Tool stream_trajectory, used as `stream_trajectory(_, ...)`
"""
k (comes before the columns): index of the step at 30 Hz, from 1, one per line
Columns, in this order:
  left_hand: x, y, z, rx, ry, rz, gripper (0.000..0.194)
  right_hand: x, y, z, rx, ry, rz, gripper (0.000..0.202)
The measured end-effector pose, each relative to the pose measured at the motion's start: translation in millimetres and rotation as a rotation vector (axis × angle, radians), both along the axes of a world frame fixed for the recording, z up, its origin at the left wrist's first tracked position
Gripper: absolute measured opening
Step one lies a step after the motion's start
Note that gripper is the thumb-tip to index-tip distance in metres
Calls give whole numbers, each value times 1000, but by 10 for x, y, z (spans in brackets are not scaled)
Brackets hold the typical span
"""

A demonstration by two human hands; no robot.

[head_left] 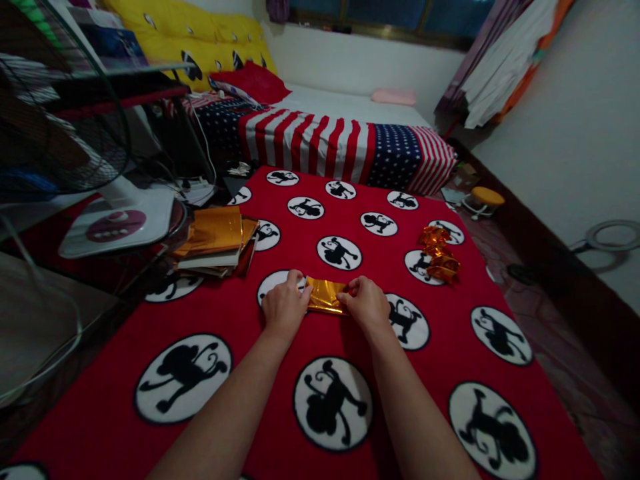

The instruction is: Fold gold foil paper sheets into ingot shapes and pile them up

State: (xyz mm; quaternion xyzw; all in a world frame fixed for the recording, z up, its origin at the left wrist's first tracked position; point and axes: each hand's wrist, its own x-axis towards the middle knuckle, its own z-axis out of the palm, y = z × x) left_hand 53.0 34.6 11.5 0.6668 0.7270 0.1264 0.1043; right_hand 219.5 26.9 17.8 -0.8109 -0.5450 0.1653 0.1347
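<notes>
A folded sheet of shiny gold foil paper [326,293] lies on the red cloth with black monkey figures [400,393], near the middle of the view. My left hand [286,303] grips its left edge, thumb and fingers pressed together. At the right end, my right hand [367,303] pinches the paper between thumb and fingers. A stack of gold foil sheets [215,230] rests at the left side of the cloth, some with paler undersides. Over on the right sits a small heap of crumpled or folded gold foil pieces [439,253].
A white fan base [120,220] stands left of the cloth, by a desk with cables. Beyond is a bed with a stars-and-stripes cover [320,143]. A yellow-topped stool [487,196] stands on the floor at right, near the wall.
</notes>
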Motion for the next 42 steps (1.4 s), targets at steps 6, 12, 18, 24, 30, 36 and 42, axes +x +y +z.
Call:
stream_trajectory(6, -5, -11, -34, 19, 5, -12, 37, 9, -46, -2, 65, 57, -17, 15)
stream_trajectory(12, -52, 5, -63, 51, -47, -52, 45, -25, -214, -189, 301, 310, -115, 17)
stream_trajectory(18, -149, 78, -148, 109, -270, -99, 43, 82, -192, -277, 373, 811, -85, 26)
stream_trajectory(24, -177, 134, -260, 176, -734, -177, 33, 177, -208, -193, 340, 1150, -69, 33)
stream_trajectory(30, -139, 107, -207, -129, -1131, -189, 32, 186, -213, -184, 319, 1198, -51, 31)
stream_trajectory(36, -137, 94, -168, -166, -1153, -133, 33, 148, -196, -147, 285, 1176, 5, 31)
stream_trajectory(42, -133, 79, -110, -207, -1144, -111, 33, 128, -205, -147, 276, 1093, 15, 34)
